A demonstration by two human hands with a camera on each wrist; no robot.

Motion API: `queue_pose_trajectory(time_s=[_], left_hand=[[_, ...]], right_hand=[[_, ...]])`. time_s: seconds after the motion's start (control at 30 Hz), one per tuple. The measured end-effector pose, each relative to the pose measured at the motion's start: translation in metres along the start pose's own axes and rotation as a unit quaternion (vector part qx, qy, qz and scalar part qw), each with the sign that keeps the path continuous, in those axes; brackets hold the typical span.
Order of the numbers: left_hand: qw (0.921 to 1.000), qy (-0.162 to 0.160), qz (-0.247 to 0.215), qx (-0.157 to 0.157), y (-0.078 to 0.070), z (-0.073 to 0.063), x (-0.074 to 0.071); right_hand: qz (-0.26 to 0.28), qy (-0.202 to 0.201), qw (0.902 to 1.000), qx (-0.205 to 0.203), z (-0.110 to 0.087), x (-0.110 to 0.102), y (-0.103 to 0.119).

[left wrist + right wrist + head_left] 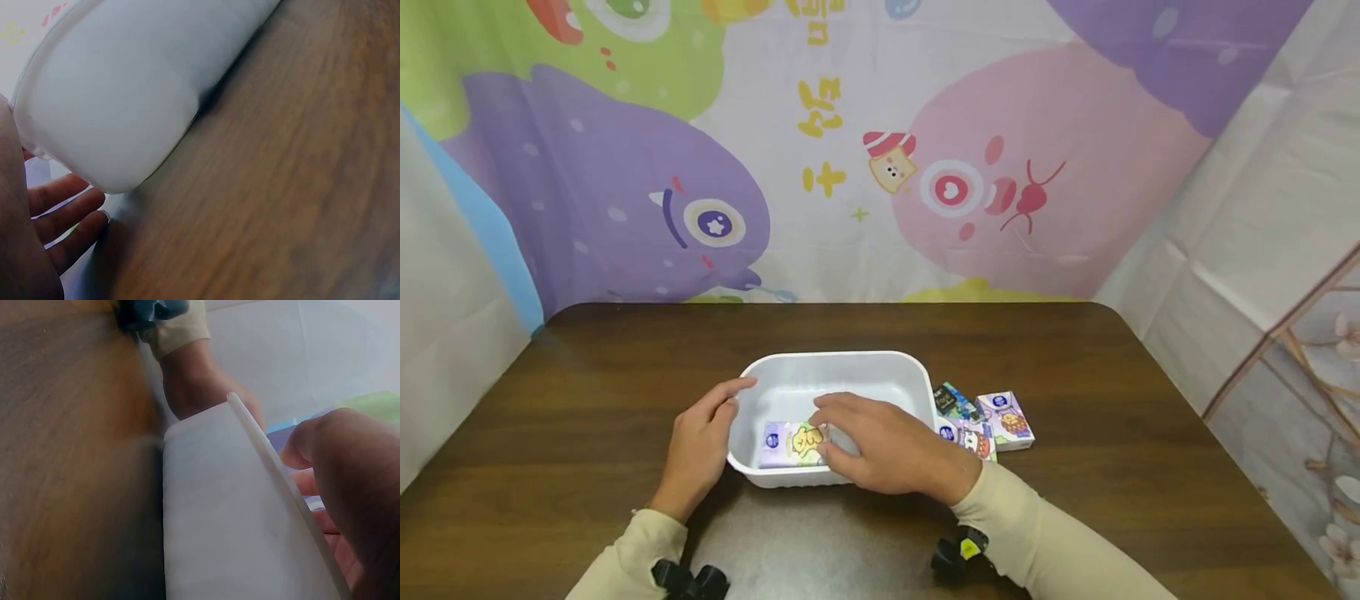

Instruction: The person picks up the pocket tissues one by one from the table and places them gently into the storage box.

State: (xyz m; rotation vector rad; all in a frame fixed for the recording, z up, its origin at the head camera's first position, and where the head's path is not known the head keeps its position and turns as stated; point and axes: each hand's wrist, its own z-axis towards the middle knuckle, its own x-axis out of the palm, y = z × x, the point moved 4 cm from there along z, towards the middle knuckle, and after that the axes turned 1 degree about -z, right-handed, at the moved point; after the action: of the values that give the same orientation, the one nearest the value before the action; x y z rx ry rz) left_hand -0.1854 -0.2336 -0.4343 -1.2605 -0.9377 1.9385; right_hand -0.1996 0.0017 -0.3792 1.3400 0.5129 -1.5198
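A white plastic tub (835, 477) stands on the table. Inside, against the near left wall, lies a small lilac-and-green printed pack (786, 443), perhaps pocket tissues, with a yellow cartoon figure. My right hand (891, 446) reaches over the near wall and holds the pack's right end with thumb and fingertips, partly covering it. At the tub's left end my left hand (700, 446) rests thumb and index finger on the rim. In the left wrist view its other fingers (76, 215) extend loosely beside the tub's outer wall (106, 119).
Right of the tub lie several small packs: a lilac one (1006, 421), a dark blue-green one (957, 402), and a lilac-and-white one (972, 440) by the tub wall. The brown wooden table (1112, 500) ends at a cartoon-printed cloth (820, 242).
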Motion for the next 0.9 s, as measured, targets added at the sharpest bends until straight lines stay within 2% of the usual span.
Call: queue_pose_trajectory(time_s=[0.27,0.57,0.7,0.9], left_hand=[[1.0000,0.001,-0.004,0.006,0.000,0.000,0.003],[1.0000,0.004,0.003,0.000,0.000,-0.002,0.002],[1.0000,-0.005,0.004,0.002,0.000,-0.002,0.002],[0.9999,-0.012,0.006,0.006,-0.002,-0.001,0.001]], right_hand=[[0.007,-0.044,0.9990,-0.005,-0.005,-0.015,-0.011],[-0.008,-0.113,0.9931,0.030,-0.013,-0.036,-0.034],[-0.022,-0.124,0.9907,0.051,-0.014,-0.044,-0.043],[-0.036,-0.128,0.9858,0.103,-0.018,-0.063,-0.058]])
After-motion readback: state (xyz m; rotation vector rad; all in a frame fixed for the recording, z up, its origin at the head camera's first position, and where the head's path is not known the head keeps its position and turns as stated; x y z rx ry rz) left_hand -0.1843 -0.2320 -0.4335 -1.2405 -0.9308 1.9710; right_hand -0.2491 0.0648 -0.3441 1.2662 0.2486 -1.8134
